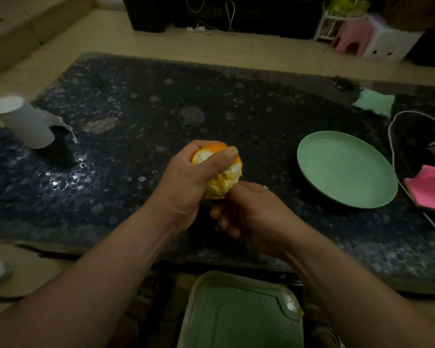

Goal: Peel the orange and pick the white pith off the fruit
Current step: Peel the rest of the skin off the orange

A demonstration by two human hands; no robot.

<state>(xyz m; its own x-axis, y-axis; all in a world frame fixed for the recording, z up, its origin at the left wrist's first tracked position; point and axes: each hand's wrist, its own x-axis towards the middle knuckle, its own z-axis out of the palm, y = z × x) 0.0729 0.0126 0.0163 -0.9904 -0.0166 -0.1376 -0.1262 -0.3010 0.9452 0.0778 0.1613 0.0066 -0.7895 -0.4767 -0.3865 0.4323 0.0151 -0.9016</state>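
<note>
Mid-peel above the dark speckled stone table (pixel 161 101): my left hand (pixel 183 179) wraps the half-peeled orange (pixel 221 177), thumb over the top, rind left at the far end. Right hand (pixel 256 217) curls just below; can't tell if it pinches peel. Risk, imo: too hard a squeeze bursts segments, juice slicks the grip, and the fruit drops beside the round green plate (pixel 347 169).
</note>
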